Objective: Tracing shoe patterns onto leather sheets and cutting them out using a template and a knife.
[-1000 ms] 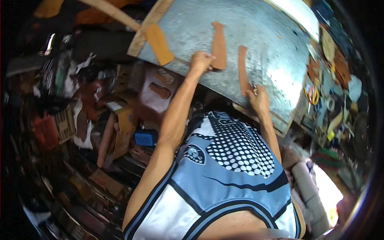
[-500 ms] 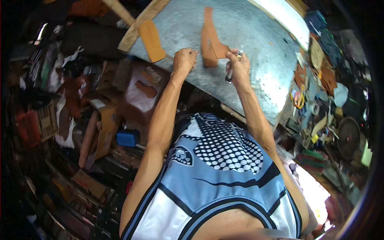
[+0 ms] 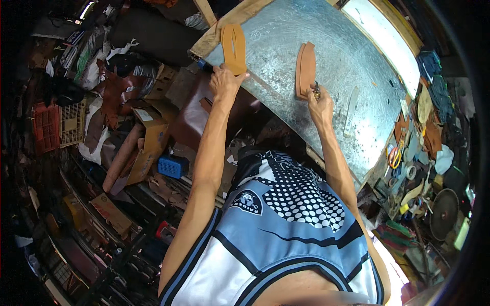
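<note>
My left hand (image 3: 226, 84) is at the table's near left edge, its fingers closed around the lower end of tan leather pieces (image 3: 227, 46). These overlap, with a narrow gap between them, and its thumb points right. Farther right, my right hand (image 3: 321, 107) holds a small slim tool (image 3: 316, 92) with a dark tip and a brass-coloured part; its exact kind is unclear. The fingertips of that hand touch the lower end of two browner leather strips (image 3: 306, 69), which lie almost on top of each other.
The grey metal-topped table (image 3: 275, 35) has a wooden edge (image 3: 209, 38). A flat grey strip like a ruler (image 3: 351, 112) lies right of my right hand. Yellow-handled scissors (image 3: 394, 157) and leather scraps crowd the right. Cardboard boxes (image 3: 148, 145) and a blue case (image 3: 172, 167) stand at left.
The view has shifted. My left hand has gone from a loose fist to the tan leather, where a second piece now shows. The brown strips, earlier spread apart, lie nearly aligned.
</note>
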A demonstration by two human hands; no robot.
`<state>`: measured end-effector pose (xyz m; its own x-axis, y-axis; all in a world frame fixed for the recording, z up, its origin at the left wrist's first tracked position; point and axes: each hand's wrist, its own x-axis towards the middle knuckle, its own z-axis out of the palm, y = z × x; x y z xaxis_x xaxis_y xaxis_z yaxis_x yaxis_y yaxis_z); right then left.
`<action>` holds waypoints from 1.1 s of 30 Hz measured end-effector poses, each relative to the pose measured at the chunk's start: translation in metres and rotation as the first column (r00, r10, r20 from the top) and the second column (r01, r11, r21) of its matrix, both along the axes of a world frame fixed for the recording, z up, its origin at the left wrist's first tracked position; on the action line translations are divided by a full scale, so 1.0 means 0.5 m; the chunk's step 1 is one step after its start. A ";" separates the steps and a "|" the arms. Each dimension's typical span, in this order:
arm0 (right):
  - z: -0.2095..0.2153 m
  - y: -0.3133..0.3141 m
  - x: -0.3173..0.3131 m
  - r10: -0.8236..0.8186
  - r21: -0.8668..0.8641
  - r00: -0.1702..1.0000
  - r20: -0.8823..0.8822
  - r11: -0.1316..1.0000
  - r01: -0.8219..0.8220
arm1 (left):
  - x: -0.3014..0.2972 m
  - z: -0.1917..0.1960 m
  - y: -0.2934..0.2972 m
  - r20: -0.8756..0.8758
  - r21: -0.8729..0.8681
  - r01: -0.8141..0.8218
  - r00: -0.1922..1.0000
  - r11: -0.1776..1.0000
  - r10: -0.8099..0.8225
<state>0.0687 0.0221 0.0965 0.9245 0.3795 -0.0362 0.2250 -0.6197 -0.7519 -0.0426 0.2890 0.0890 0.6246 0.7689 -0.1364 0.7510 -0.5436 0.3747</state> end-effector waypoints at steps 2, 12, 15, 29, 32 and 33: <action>-0.004 -0.005 0.000 0.024 -0.169 0.995 0.096 0.986 -0.007 | 0.011 0.001 -0.004 -0.024 0.034 0.027 0.999 0.999 -0.026; -0.050 0.016 0.029 0.000 -0.315 1.000 0.021 0.949 0.007 | 0.072 0.002 0.023 -0.099 -0.124 -0.053 0.994 0.991 0.041; -0.093 -0.013 0.086 -0.127 -0.191 0.980 -0.156 0.977 0.096 | 0.115 0.003 0.016 -0.059 -0.140 -0.010 0.998 0.990 0.002; 0.091 0.159 0.100 0.116 0.341 0.863 -0.492 0.938 0.067 | 0.116 -0.073 0.085 0.065 -0.367 -0.121 0.986 0.922 0.155; 0.170 0.233 0.121 0.205 0.398 0.827 -0.523 0.917 0.025 | 0.099 -0.086 0.067 0.167 -0.663 -0.141 0.929 0.735 0.329; 0.185 0.258 0.120 0.210 0.393 0.829 -0.518 0.919 0.014 | 0.089 -0.094 0.062 0.225 -0.807 -0.086 0.870 0.584 0.439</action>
<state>0.1288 0.1513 0.1890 0.7514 0.5547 -0.3575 -0.2423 -0.2720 -0.9313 0.0019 0.3198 0.0422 0.5437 0.6302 -0.5543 0.5180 0.2676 0.8124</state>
